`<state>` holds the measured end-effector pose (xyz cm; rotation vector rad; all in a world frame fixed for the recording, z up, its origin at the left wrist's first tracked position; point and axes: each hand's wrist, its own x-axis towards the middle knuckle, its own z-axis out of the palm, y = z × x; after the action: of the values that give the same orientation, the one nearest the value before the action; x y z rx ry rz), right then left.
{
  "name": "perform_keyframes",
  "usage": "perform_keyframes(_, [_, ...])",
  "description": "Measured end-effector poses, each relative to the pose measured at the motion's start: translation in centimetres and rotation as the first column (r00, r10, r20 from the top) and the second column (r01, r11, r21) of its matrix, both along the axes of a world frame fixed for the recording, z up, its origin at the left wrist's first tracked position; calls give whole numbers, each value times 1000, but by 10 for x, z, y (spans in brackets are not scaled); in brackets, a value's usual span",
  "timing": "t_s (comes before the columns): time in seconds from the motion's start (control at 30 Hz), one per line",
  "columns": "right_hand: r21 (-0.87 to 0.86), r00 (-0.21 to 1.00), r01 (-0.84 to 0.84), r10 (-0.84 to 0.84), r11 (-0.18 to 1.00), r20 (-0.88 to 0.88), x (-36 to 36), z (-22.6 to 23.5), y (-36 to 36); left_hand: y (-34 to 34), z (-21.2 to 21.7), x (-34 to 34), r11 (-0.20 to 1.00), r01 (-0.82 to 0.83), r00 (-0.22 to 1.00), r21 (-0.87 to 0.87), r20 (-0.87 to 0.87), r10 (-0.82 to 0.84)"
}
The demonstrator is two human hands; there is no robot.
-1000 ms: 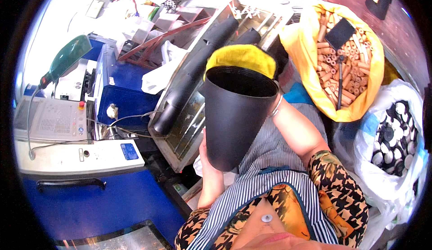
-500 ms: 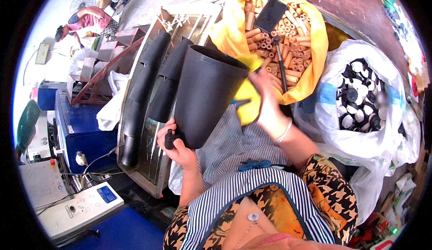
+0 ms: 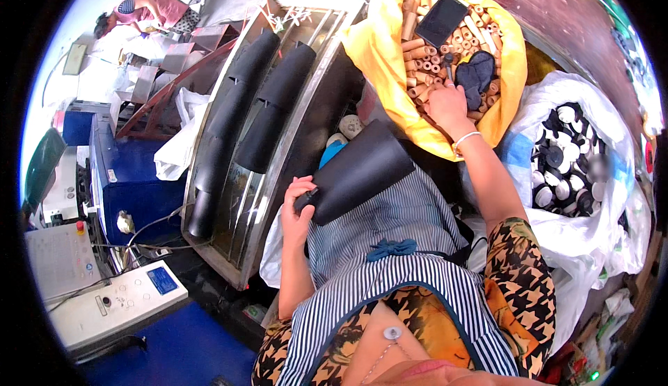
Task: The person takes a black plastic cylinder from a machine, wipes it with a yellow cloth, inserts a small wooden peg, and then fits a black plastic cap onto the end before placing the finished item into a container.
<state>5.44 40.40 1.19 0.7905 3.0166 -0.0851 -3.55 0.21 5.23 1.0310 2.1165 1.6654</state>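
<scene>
My left hand [image 3: 298, 208] grips the narrow end of a black tapered cone [image 3: 358, 171] that lies across my striped apron [image 3: 390, 247], wide end pointing up and right. My right hand [image 3: 449, 106] reaches into a yellow sack [image 3: 376, 52] and rests on a heap of short brown tubes [image 3: 424, 45]. Whether its fingers hold a tube I cannot tell. A black flat phone-like slab [image 3: 442, 19] and a dark cloth piece [image 3: 476, 73] lie on the tubes beside that hand.
A metal rack [image 3: 236, 198] to my left carries two rows of black cones [image 3: 275, 104]. A white bag [image 3: 598, 212] of black-and-white round caps sits on the right. Blue machine [image 3: 129, 177] and grey control box [image 3: 104, 302] stand lower left. Another person [image 3: 142, 7] works far back.
The cone has dropped from upright in front of me to lying on my lap, held by the left hand alone. My right hand left it and went into the yellow sack.
</scene>
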Motion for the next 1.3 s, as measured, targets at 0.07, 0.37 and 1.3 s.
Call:
perform_keyframes(0.07, [-22,999,-20,20,1000,27,-7,1,0,5,-3,6,992,-89,994,93,76,82])
perform_keyframes(0.37, [-582,846,-378,14,720,-532,29,113,-84,33,-2,9,868,-484,717,110,618,322])
perform_keyframes(1.3, [-602,816,-576,431,552,-386,6,87,-142,32,16,27,986,-55,986,-160,-164,29])
